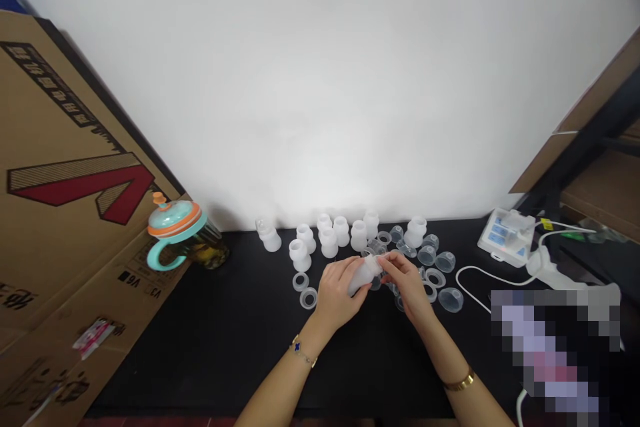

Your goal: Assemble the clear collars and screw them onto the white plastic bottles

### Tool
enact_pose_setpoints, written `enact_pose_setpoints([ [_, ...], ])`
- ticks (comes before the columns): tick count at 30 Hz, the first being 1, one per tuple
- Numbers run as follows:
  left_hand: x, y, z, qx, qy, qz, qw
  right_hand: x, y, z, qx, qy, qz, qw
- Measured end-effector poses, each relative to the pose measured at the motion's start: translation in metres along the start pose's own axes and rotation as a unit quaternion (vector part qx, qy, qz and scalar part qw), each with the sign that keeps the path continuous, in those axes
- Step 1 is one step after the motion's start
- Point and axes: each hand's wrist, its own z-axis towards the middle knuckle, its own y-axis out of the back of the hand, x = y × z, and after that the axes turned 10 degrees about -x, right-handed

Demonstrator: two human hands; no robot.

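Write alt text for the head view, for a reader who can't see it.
The left hand holds a tilted white bottle over a black table while the right hand is at its neck end. More white bottles stand behind, with clear domes and rings nearby; at picture left, a lidded jug stands by a cardboard box.

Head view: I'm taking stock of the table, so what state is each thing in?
Jug: lid on, dark contents inside.
Held bottle: tilted, gripped by the left hand, right hand at its neck.
Bottle nearest the jug: clear cap on.
Other white bottles: upright, uncapped.
Clear dome caps: loose on the table.
Rings: lying loose.
White cable: loosely curved.
Plastic case: open or shut, cannot tell.
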Motion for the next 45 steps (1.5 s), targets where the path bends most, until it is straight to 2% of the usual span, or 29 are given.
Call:
enact_pose_setpoints([
  [16, 0.001, -0.004, -0.001, -0.031, -0.060, 0.058, 0.996, -0.005, 0.001, 0.001, -0.008, -0.001, 0.006, 1.000],
  [21, 0.001, -0.003, 0.001, -0.030, -0.017, 0.012, 0.999, -0.001, -0.001, -0.001, -0.012, -0.003, 0.040, 0.999],
  [25, -0.004, 0.002, 0.005, 0.010, 0.075, -0.068, 0.995, 0.005, -0.001, -0.004, 0.025, -0.012, 0.030, 0.999],
  [28, -0.008, 0.006, 0.010, 0.051, 0.186, -0.161, 0.968, 0.006, 0.000, -0.004, 0.041, -0.016, 0.037, 0.998],
  [31, -0.005, 0.006, 0.013, 0.081, 0.275, -0.279, 0.916, 0.006, 0.000, -0.004, 0.040, -0.014, 0.045, 0.998],
  [34, 0.002, 0.004, 0.014, 0.102, 0.339, -0.388, 0.851, 0.006, 0.000, -0.004, 0.041, -0.012, 0.045, 0.998],
  [37, 0.008, 0.002, 0.014, 0.118, 0.372, -0.438, 0.810, 0.007, -0.001, -0.004, 0.043, -0.010, 0.042, 0.998],
  [40, 0.010, 0.002, 0.015, 0.125, 0.381, -0.453, 0.796, 0.007, -0.001, -0.004, 0.042, -0.008, 0.037, 0.998],
  [45, 0.010, 0.002, 0.014, 0.119, 0.383, -0.454, 0.795, 0.005, 0.000, -0.002, 0.032, -0.005, 0.035, 0.999],
])
